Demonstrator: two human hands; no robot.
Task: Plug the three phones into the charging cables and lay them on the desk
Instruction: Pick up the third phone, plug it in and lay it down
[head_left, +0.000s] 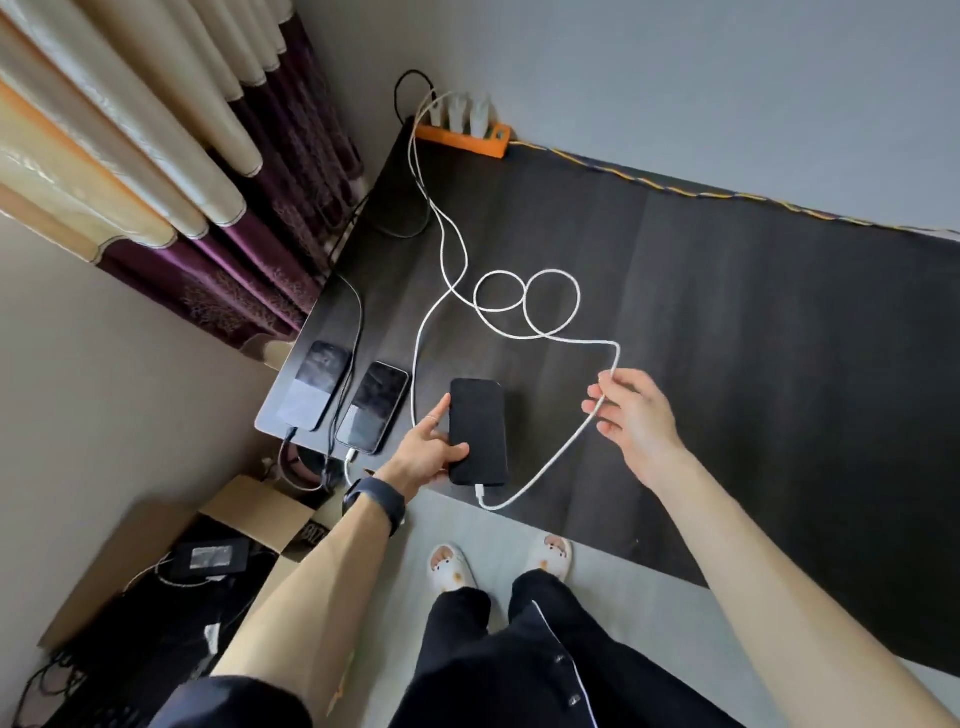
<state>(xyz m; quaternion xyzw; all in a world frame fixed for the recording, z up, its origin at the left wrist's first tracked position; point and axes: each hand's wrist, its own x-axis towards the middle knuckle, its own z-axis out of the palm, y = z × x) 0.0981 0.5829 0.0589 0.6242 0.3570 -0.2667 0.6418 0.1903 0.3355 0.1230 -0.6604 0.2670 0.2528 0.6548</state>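
Three phones lie side by side near the front left corner of the dark desk (727, 364). The left phone (316, 384) has a black cable plugged in. The middle phone (373, 406) has a white cable (415, 364) in its port. The right phone (479, 431), black and face down, carries a white braided cable (540, 467) at its near end. My left hand (427, 451) grips this phone's left edge, thumb on its back. My right hand (631, 413) pinches the braided cable, which loops twice across the desk toward the orange power strip (462, 136).
White chargers sit in the power strip at the desk's back edge by the grey wall. Curtains hang at the left. An open cardboard box (171, 561) with a black adapter and wires stands on the floor below the desk corner. My slippered feet are at the desk's front.
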